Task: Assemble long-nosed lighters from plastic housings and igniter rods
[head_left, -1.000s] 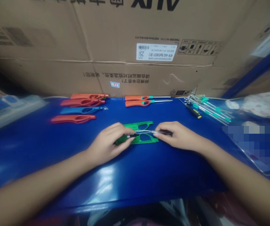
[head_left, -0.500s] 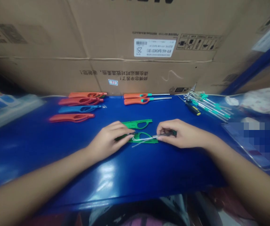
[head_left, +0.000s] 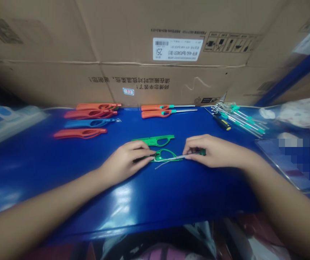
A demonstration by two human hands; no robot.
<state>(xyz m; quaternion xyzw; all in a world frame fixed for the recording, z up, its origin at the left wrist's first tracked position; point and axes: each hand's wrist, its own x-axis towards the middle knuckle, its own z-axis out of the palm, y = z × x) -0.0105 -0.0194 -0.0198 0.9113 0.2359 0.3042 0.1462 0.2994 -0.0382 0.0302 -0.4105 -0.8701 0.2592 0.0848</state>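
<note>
Evidently, left fingers (head_left: 142,163) pinch a dark piece (head_left: 151,155), right fingers (head_left: 197,159) a slim metallic tube (head_left: 181,157).

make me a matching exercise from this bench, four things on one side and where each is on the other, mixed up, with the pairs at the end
Things
1. blue casing
2. white label
3. black-and-yellow handle
4. left hand

Places
A. over the near green piece
B. on the cardboard
C. next to the teal-and-metal rods
D. between two red casings

Pairs: 1-D, 2-B, 3-C, 4-A
</note>
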